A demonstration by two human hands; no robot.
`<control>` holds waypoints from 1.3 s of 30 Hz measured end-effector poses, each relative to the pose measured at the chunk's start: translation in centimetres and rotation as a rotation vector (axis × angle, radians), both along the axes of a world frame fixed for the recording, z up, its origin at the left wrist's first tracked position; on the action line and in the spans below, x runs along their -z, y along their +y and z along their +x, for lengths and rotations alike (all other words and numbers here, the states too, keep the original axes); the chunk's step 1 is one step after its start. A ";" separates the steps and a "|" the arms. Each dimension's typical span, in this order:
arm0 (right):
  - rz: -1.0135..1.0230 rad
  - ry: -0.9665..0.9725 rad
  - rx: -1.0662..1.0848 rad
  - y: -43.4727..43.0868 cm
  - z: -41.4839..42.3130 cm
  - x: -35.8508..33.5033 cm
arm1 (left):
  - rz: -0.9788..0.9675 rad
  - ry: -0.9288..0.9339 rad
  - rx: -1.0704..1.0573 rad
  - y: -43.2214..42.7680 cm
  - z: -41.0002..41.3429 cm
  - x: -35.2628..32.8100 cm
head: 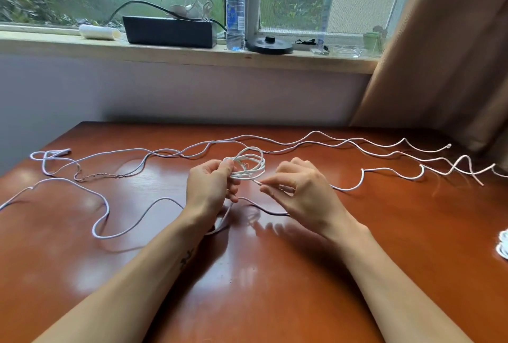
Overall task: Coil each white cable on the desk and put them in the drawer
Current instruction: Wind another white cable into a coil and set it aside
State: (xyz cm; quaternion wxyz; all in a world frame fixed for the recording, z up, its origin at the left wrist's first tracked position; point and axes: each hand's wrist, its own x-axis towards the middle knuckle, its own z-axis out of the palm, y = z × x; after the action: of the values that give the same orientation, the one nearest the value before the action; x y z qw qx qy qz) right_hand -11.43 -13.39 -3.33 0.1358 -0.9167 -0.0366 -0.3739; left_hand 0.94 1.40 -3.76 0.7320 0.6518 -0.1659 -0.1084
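Head view
- Desk: a glossy red-brown wooden desk (247, 274) set against a pale wall under a window.
- Left hand: the left hand (211, 188) is at mid-desk, raised a little off the wood. Its fingers and thumb are curled round a small coil (248, 166) of white cable, gripping the coil's near-left side.
- Coil: several uneven loops, tilted, between the two hands (thin cord, slightly frayed-looking).
- Right hand: the right hand (299, 191) is just right of the coil. Thumb and forefinger pinch the cable tip (258, 182), which points left toward the loops. The other fingers are loosely bent.
- Near cable: a white near cable (107, 210) snakes in from the left edge and passes behind the left wrist (cannot tell whether it feeds the coil).
- Far cables: thin white far cables (330, 142) lie in waves across the far side of the desk, left to right, behind the coil.
- Right cable: a thicker white right cable (362, 177) curves from beside the right hand out toward the right edge.
- Right edge: a second white bundle (504, 246) lies on the desk, cut off by the frame.
- Sill: a water bottle (235, 10) stands upright, with a black box (169, 31) to its left and a round black base (269, 45) to its right.
- Far right: a brown curtain (453, 54).
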 end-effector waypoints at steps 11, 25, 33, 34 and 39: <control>0.059 -0.110 -0.007 0.4 0.0 -0.3 | 0.168 -0.316 0.014 0.0 -1.2 0.2; 0.503 -0.120 0.171 0.6 -0.4 -0.7 | 0.215 -0.659 0.131 0.1 -2.3 0.2; 0.825 -0.131 0.206 0.7 -0.5 -1.3 | 0.156 -0.684 0.259 0.0 -3.1 -0.3; 0.855 -0.131 0.209 0.7 -0.5 -1.3 | 0.159 -0.669 0.285 0.0 -3.0 -0.2; 0.955 -0.056 0.203 0.1 -0.1 -0.9 | 0.184 -0.582 0.426 0.0 -2.6 -0.2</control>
State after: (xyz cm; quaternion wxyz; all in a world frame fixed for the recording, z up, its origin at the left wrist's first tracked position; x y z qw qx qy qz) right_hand -11.55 -13.29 -2.44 0.5029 -0.7404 0.2250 -0.3850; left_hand -1.66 1.45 -3.58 0.5537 0.6694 -0.4883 -0.0830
